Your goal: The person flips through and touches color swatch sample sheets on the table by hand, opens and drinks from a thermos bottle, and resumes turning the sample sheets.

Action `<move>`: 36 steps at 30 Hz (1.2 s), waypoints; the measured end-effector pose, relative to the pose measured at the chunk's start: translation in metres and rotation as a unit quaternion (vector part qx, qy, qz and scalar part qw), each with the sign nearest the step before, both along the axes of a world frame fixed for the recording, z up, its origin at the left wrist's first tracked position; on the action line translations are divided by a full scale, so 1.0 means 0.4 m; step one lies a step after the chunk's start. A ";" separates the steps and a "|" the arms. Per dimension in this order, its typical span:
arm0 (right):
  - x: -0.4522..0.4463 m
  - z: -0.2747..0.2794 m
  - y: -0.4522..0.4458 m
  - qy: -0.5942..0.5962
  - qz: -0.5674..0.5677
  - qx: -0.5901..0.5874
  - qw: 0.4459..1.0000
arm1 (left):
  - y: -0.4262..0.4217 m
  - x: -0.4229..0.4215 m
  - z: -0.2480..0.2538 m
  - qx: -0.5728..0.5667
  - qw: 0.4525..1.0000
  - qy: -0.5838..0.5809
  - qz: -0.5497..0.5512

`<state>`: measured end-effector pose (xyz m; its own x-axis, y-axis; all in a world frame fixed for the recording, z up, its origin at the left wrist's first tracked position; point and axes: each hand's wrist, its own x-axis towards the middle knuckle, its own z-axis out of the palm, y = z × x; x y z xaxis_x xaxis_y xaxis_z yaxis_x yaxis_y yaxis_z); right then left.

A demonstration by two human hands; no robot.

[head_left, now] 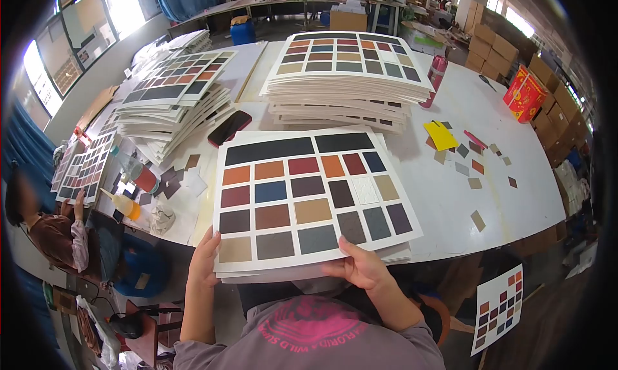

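"While both hands are on the card, how does each one grip it?"

"The left hand point(206, 260) has its grip closed on the near left corner of the card point(311, 200). The right hand point(362, 267) pinches the near edge, thumb on top, fingers going beneath."

"Where is the card, exactly?"

"At the near side of the counter point(528, 206), tilted a little towards the person, with more sheets point(399, 254) showing under it. Two black strips run along its far side, with rows of coloured squares below them."

"And beyond it?"

"A tall stack point(347, 90) of similar cards. The phone point(230, 128) lies between that and the left stack point(168, 115), and the pink bottle point(436, 79) stands just beside the tall one, on its right."

"What about the right side?"

"Yellow paper point(440, 136), with loose swatches point(477, 166) scattered near it."

"Anyone else?"

"Another person point(58, 238) sits at the far left, well apart, with hands at a swatch sheet point(90, 167). Nearer the card are a clear bottle point(136, 170) and a yellow one point(125, 206)."
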<state>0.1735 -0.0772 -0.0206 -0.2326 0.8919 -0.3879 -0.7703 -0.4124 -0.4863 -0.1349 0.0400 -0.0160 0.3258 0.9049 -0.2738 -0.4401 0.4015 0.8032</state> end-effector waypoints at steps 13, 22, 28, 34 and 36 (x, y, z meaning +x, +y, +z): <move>0.003 -0.050 -0.122 0.226 -0.082 0.144 0.960 | -0.103 -0.012 0.139 0.280 0.959 0.018 0.048; 0.005 0.022 -0.089 0.145 -0.151 0.245 0.947 | -0.062 -0.046 0.106 0.291 0.900 -0.319 -0.065; 0.163 0.242 0.175 0.141 -0.217 0.357 0.897 | 0.000 0.137 0.108 0.248 0.968 0.029 -0.016; 0.324 0.407 0.525 0.140 -0.300 0.372 0.867 | 0.002 0.185 -0.027 0.384 0.893 0.227 -0.055; 0.352 0.422 0.607 0.084 -0.323 0.364 0.870 | -0.015 0.200 -0.010 0.391 0.868 0.298 -0.073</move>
<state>0.3143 0.1656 0.1482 0.4089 0.8527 0.3251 -0.8122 0.5025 -0.2963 -0.0550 0.0340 -0.0198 0.4639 0.8508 0.2467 0.1563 -0.3527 0.9226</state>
